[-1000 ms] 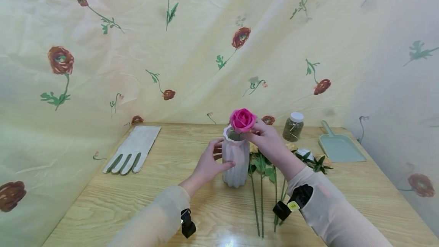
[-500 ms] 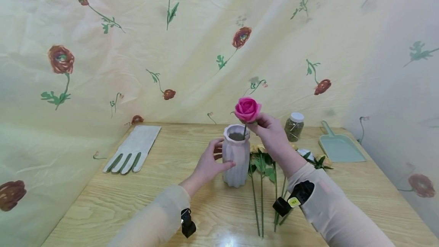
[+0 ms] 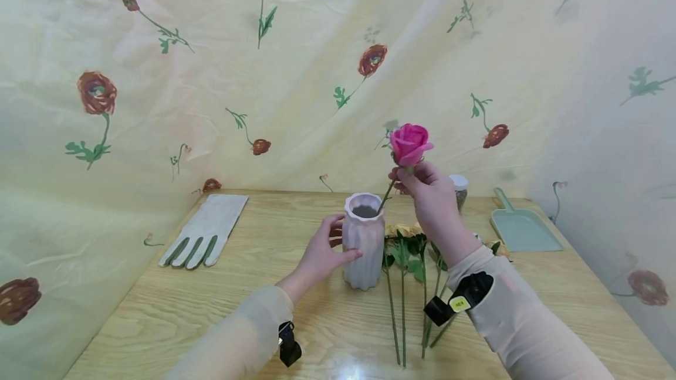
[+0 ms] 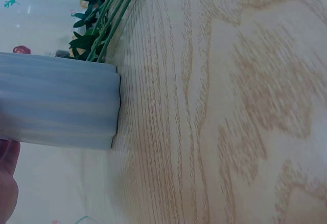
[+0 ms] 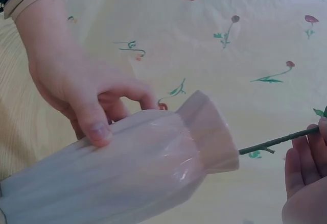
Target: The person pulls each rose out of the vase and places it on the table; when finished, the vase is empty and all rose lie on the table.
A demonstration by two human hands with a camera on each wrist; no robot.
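Note:
A pale ribbed vase (image 3: 364, 251) stands upright on the wooden table. My left hand (image 3: 323, 254) holds its left side, thumb across the front and fingers curled behind. In the right wrist view, that thumb (image 5: 97, 129) lies against the vase wall. Above and right of the mouth, my right hand (image 3: 434, 201) pinches a pink rose (image 3: 409, 146) by the stem just under the bloom. The rose leans right, and its green stem (image 5: 276, 141) runs down into the vase mouth; the lower end is hidden inside. The left wrist view shows the vase's lower part (image 4: 61, 104).
Several long-stemmed yellowish flowers (image 3: 404, 298) lie right of the vase, stems toward me. A white-lidded jar (image 3: 459, 183) is partly hidden behind my right hand. A pale green dustpan (image 3: 528, 230) lies at the back right, a white-and-green glove (image 3: 208, 227) at the back left.
My right hand has raised the pink rose up and to the right, so more stem shows above the vase mouth and it leans further right. The left hand and vase have stayed put.

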